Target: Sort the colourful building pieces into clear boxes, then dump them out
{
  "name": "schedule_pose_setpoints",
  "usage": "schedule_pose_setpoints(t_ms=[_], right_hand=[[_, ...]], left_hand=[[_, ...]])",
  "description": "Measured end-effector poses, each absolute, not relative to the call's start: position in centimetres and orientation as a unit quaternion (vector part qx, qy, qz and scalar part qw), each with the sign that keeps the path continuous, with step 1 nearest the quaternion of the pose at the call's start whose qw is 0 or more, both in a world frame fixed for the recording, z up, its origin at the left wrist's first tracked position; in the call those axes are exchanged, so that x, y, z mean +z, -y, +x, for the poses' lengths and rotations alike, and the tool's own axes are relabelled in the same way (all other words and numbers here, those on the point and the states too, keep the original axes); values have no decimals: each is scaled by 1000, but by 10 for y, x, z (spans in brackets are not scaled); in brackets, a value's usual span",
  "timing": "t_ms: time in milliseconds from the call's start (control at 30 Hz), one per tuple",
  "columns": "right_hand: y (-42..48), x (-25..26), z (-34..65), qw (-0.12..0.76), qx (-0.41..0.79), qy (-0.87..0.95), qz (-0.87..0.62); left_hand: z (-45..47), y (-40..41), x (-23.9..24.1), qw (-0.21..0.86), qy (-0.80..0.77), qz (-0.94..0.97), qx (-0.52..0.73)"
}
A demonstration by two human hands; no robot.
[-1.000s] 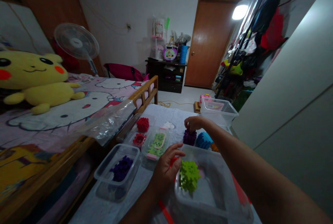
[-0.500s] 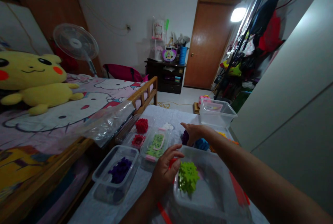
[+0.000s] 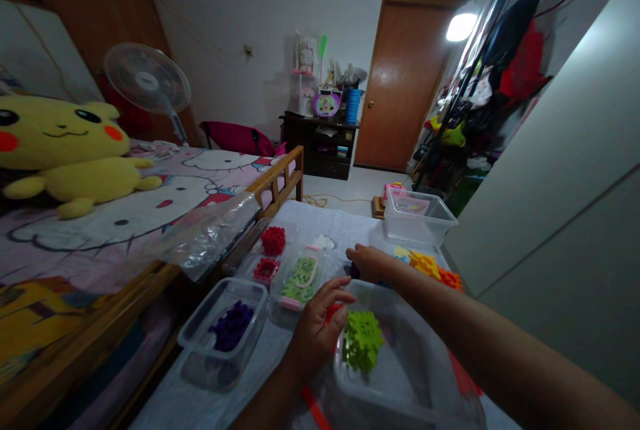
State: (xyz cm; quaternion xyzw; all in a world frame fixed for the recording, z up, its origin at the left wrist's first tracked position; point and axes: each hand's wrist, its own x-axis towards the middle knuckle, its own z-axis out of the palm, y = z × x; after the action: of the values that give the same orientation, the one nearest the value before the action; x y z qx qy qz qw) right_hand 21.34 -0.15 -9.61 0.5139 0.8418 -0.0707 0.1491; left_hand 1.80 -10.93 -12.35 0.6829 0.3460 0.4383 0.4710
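My left hand [image 3: 323, 323] is curled at the left rim of a large clear plastic box [image 3: 415, 410], beside its red latch. Inside that box, against its left wall, lie lime-green toothed toy pieces [image 3: 362, 340]. Beyond the far rim, my right hand [image 3: 367, 263] is closed over a dark purple toothed piece [image 3: 354, 271], mostly hidden under the fingers. On the left, a smaller clear tub [image 3: 187, 337] holds purple pieces [image 3: 233, 325]. A lidded container [image 3: 287, 303] with pale green pieces stands between that tub and the large box.
Red pieces [image 3: 273, 241] sit in a clear container at the table's left. Yellow and orange pieces [image 3: 427, 263] lie beyond my right forearm. A clear bin [image 3: 420, 217] stands at the far right corner. The bed's wooden rail [image 3: 275, 180] borders the left, a white cabinet [image 3: 565, 183] the right.
My right hand has lowered and its fingers have closed over the purple piece. Its forearm has shifted, exposing more yellow and orange pieces. My left hand stays at the box rim.
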Motion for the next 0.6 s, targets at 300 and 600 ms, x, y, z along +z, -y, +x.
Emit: schedule_pose_setpoints(t_ms=[300, 600], right_hand=[[-4, -103, 217, 146, -80, -847, 505], [0, -105, 215, 137, -75, -850, 503]], left_hand=[[17, 110, -125, 471, -352, 681, 437], [18, 111, -123, 467, -353, 680, 441]])
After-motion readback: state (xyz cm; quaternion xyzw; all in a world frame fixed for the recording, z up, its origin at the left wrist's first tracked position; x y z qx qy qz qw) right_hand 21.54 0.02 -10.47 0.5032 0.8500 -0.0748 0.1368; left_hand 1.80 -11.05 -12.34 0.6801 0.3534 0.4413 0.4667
